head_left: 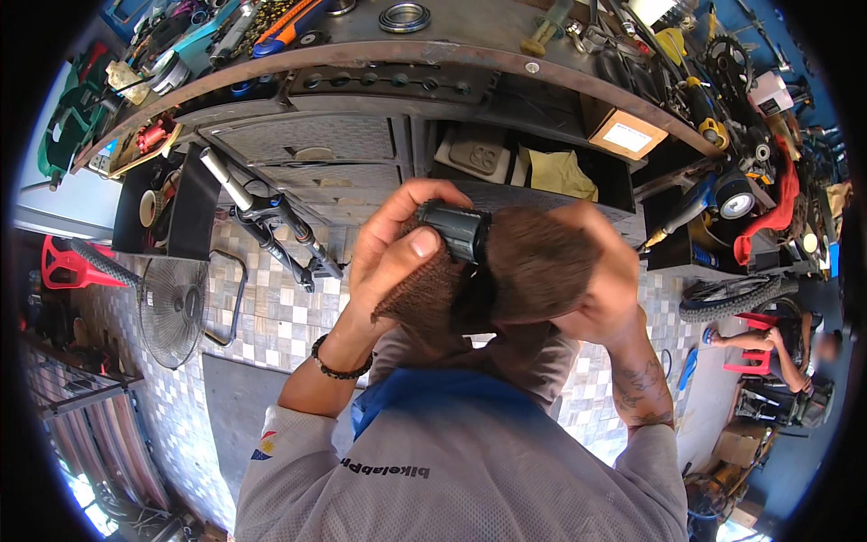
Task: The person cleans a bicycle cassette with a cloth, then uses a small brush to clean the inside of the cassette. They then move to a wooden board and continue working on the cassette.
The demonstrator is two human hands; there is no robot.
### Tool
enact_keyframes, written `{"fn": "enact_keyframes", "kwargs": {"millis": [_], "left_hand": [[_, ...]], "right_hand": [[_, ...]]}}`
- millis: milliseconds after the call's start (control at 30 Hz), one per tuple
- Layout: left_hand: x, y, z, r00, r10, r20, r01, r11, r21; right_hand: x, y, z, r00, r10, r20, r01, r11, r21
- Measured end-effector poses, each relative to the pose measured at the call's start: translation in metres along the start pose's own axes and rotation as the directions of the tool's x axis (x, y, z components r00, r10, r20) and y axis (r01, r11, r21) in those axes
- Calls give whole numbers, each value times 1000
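My left hand (393,244) is closed around a black splined cylinder (454,228) that looks like a bicycle freehub body, with the thumb pressed along its near side. A brown cloth (542,262) hangs below it and bunches up against its right end. My right hand (601,280) grips the cloth from the right; it is slightly blurred, and the cloth hides some of its fingers. Both hands are held in front of my chest, short of the workbench edge.
A workbench (433,56) crowded with tools runs along the far side, a bearing ring (404,17) on it. Below, an open drawer (596,185) juts out. A bike fork (271,217) and a fan (173,312) stand left. At far right sits another person (786,361).
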State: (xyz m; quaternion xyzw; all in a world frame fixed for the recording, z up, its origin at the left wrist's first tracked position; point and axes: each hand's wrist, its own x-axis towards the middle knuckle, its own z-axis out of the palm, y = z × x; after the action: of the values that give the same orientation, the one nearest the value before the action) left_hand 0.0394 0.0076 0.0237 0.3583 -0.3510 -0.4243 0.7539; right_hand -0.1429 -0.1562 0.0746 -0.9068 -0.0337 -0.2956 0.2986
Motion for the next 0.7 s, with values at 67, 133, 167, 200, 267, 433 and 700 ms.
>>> {"fn": "enact_keyframes", "kwargs": {"millis": [67,133,167,200,267,433,700], "left_hand": [[-2,1,4,999,37,-32,-33,993,113],[-4,2,6,997,77,-18,-74,987,142],[-6,2,6,989,142,32,-145,960,239],[-7,3,5,983,173,56,-182,930,318],[-6,3,0,892,399,213,-435,623,650],[1,4,-10,880,450,149,-451,699,555],[-17,-17,-6,997,28,71,-30,999,23]], "right_hand": [[5,-2,5,998,9,59,-8,1000,-15],[8,-4,11,994,62,87,-64,998,20],[7,-5,12,989,108,105,-121,983,135],[6,-6,14,977,191,97,-212,930,301],[0,-11,20,890,423,169,-430,660,616],[-11,-20,22,577,804,142,-215,-18,976],[-6,-10,49,903,426,-53,-354,809,470]]}}
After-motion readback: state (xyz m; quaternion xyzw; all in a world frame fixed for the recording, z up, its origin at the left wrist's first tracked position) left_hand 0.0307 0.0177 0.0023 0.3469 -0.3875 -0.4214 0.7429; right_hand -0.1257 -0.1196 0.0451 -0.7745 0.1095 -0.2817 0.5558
